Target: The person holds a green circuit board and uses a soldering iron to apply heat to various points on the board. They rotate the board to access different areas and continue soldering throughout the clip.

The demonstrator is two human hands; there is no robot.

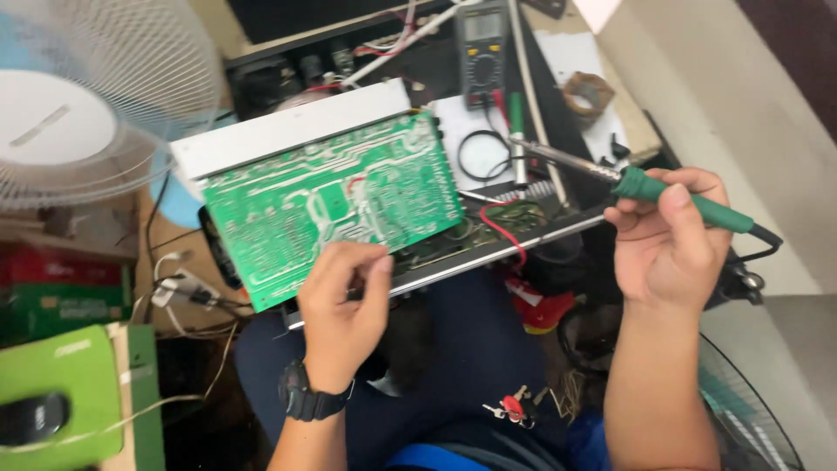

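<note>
The right hand [667,240] is gripping a soldering iron [641,185] by its smooth green handle, the thin metal shaft pointing up-left over the open chassis [488,253]. The left hand [344,296], wearing a black wristwatch [309,397], is pinching the lower edge of a flat green circuit board [331,205] traced with pale solder lines, tilted up above the person's lap. A white metal plate [288,126] is lining the board's top edge. Fingertips are hiding what lies underneath, and a wire-mesh fan [96,96] is blurring at the left
</note>
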